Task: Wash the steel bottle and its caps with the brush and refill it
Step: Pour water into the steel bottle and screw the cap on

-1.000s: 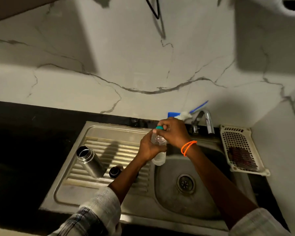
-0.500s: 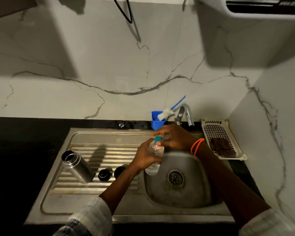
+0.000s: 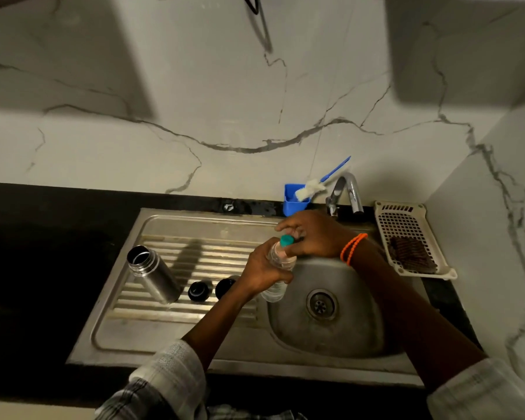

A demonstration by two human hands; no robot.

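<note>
- Steel bottle: uncapped, stood on the ribbed drainboard, left of centre frame.
- Two dark caps: set side by side just right of the bottle; the second is partly hidden by the left wrist.
- Clear plastic bottle: gripped round its body by the left hand, at the basin's left edge.
- Teal cap: pinched by the right hand.
- Brush: propped in a blue holder, beside the tap.
- Plastic basket: right of the sink.
</note>
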